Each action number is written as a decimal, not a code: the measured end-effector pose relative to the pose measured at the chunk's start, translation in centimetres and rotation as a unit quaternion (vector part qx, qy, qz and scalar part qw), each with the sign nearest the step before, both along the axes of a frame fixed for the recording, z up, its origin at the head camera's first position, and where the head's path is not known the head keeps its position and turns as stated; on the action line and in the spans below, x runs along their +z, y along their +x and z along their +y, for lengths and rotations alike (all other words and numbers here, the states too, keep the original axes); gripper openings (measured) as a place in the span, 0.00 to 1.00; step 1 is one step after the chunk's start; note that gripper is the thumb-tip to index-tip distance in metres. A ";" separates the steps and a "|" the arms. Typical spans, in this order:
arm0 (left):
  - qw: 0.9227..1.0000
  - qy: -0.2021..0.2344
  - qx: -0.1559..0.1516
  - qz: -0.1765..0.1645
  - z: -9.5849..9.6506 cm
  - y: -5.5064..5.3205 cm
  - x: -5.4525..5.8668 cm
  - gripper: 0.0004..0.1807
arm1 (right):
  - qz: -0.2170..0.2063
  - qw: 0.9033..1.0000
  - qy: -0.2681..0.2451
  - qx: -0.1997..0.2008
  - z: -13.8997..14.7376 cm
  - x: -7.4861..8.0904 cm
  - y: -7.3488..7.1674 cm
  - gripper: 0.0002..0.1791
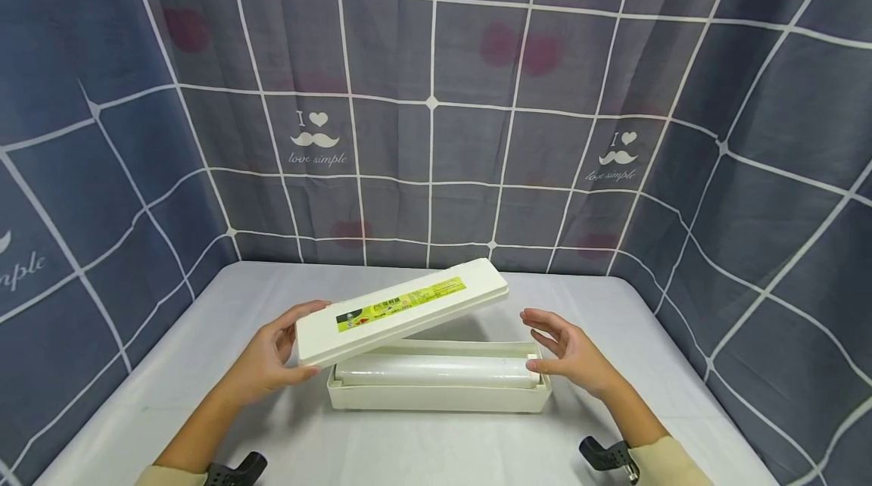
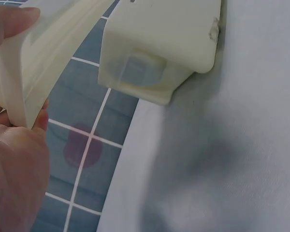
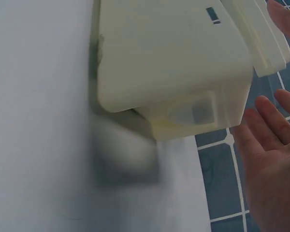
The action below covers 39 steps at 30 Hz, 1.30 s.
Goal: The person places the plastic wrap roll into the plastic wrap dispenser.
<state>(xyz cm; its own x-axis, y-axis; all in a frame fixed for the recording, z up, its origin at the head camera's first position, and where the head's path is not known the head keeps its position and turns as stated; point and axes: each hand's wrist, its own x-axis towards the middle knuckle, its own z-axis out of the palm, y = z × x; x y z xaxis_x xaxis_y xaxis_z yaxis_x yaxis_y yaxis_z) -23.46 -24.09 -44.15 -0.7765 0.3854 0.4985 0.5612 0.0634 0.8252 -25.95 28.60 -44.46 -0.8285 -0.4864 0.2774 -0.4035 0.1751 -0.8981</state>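
Observation:
A long off-white lid (image 1: 402, 331) with a green and yellow label is raised at a slant, its right end higher and farther back. My left hand (image 1: 262, 357) grips its left end between thumb and fingers. Beneath it on the table sits the matching cling film box (image 1: 436, 398), uncovered, with a roll of clear cling film (image 1: 436, 370) lying inside. At the box's right end my right hand (image 1: 568, 353) is held with fingers apart and holds nothing; its thumb tip is by the roll's end. In the right wrist view, those fingers (image 3: 275, 125) are spread beside the box wall (image 3: 169, 53).
A white cloth (image 1: 381, 444) covers the table. Dark grey-blue curtains with white grid lines (image 1: 395, 138) stand behind the table and along both sides. Dark wrist-camera straps (image 1: 235, 471) sit on both wrists.

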 end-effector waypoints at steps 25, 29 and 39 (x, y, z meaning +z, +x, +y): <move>0.990 0.044 -0.125 -0.052 1.8 0.4 -0.6 0.48 | -0.031 0.999 0.003 0.009 -1.4 2.7 -2.7 0.57; 0.989 0.042 -0.131 -0.063 1.8 0.3 -0.7 0.47 | -0.058 0.997 -0.014 0.049 -1.2 2.7 -2.7 0.56; 0.988 0.022 -0.132 -0.076 1.8 0.2 -0.3 0.48 | -0.079 0.991 -0.034 0.099 -0.6 2.7 -2.6 0.49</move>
<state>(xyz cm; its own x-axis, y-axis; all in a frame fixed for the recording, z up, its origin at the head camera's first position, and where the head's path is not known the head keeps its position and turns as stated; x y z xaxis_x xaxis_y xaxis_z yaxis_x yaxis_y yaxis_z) -23.22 -22.30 -44.49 -0.7194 0.5643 0.4050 0.4226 -0.1070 0.9000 -28.51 28.02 -41.76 -0.7544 -0.6282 0.1905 -0.2781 0.0429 -0.9596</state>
